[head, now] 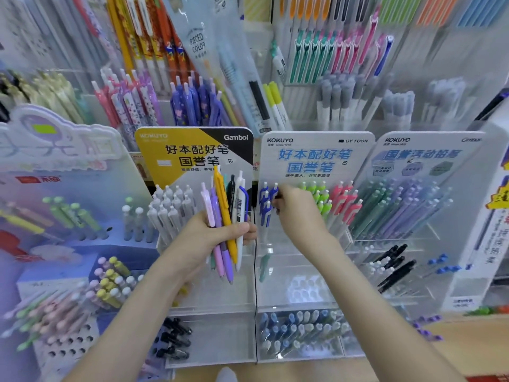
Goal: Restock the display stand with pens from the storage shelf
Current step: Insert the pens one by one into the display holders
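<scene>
While the left hand (217, 235) is closed around a bunch of pens (224, 224) held upright in front of the yellow-carded stand (192, 153), the right hand (297, 210) reaches to the blue pens (265, 202) at the left end of the middle display stand (316, 150). Its fingers are curled at a blue clip; whether they pinch a pen or only touch the row I cannot tell. The step in hand looks like slotting pens by colour into this stand. Next, I judge, a matching pen must pass from the bunch to the right hand and go down into a free slot.

Room is tight: the green pens (316, 194) stand just right of the hand, and the stand's backing card rises just behind it. The clear tier (289, 271) below the blue row looks mostly empty. The lower tray (300, 334), nearer, is full of pens. A strip of wooden desk (462, 343) shows at near right.
</scene>
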Demonstrator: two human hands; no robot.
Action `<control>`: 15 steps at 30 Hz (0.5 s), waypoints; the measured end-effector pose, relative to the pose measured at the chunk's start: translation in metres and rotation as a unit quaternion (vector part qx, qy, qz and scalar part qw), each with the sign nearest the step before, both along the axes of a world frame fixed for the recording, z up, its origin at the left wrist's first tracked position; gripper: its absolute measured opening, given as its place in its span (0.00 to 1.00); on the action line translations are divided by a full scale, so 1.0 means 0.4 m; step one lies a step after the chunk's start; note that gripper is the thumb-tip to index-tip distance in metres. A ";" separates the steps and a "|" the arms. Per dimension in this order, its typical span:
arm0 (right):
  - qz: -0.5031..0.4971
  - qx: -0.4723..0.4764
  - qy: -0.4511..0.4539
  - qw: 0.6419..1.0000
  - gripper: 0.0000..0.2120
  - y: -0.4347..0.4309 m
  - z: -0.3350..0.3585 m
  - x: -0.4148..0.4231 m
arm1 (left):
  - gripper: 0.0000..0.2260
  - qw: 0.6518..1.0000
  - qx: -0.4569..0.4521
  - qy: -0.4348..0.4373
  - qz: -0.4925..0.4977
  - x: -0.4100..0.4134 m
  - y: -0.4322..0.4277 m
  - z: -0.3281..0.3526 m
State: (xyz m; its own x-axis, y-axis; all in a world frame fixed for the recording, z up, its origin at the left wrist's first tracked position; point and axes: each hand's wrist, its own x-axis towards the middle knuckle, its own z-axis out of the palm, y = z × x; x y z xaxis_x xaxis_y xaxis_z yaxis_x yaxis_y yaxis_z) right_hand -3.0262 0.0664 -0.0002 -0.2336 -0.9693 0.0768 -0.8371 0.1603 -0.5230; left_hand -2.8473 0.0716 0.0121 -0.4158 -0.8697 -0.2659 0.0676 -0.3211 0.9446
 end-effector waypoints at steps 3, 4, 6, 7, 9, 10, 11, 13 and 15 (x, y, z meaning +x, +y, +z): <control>-0.024 -0.065 -0.040 0.997 0.15 0.041 0.028 0.002 | 0.13 1.000 -0.003 -0.007 -0.004 0.008 0.002 0.001; -0.028 -0.119 -0.067 0.990 0.15 0.060 0.045 0.009 | 0.13 1.000 -0.005 -0.010 -0.007 0.011 0.004 0.001; -0.006 -0.182 -0.128 0.975 0.08 0.097 0.084 0.035 | 0.13 1.000 -0.003 -0.010 -0.014 0.017 0.011 0.002; 0.016 -0.163 -0.160 0.973 0.06 0.108 0.100 0.050 | 0.13 1.000 -0.003 -0.006 -0.018 0.018 0.014 0.003; 0.058 -0.066 -0.199 0.976 0.05 0.113 0.109 0.075 | 0.11 1.000 -0.006 0.000 -0.030 0.019 0.022 0.006; 0.073 -0.029 -0.203 0.976 0.05 0.114 0.106 0.082 | 0.10 0.999 -0.009 0.000 -0.036 0.019 0.025 0.007; 0.080 -0.010 -0.206 0.975 0.06 0.115 0.103 0.084 | 0.10 0.999 -0.011 0.000 -0.041 0.019 0.029 0.009; 0.078 -0.009 -0.226 0.971 0.07 0.123 0.106 0.080 | 0.09 0.999 -0.013 -0.001 -0.043 0.022 0.031 0.008; 0.054 -0.040 -0.296 0.953 0.06 0.138 0.117 0.061 | 0.08 0.999 -0.016 -0.009 -0.036 0.027 0.028 0.006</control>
State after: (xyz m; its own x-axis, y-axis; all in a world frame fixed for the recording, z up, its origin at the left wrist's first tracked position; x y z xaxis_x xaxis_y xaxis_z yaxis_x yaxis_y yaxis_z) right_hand -3.0017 0.1215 0.0465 -0.1590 -0.9866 0.0367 -0.4001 0.0304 -0.9160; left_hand -2.8364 0.0830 0.0143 -0.4724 -0.8461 -0.2468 0.0280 -0.2942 0.9553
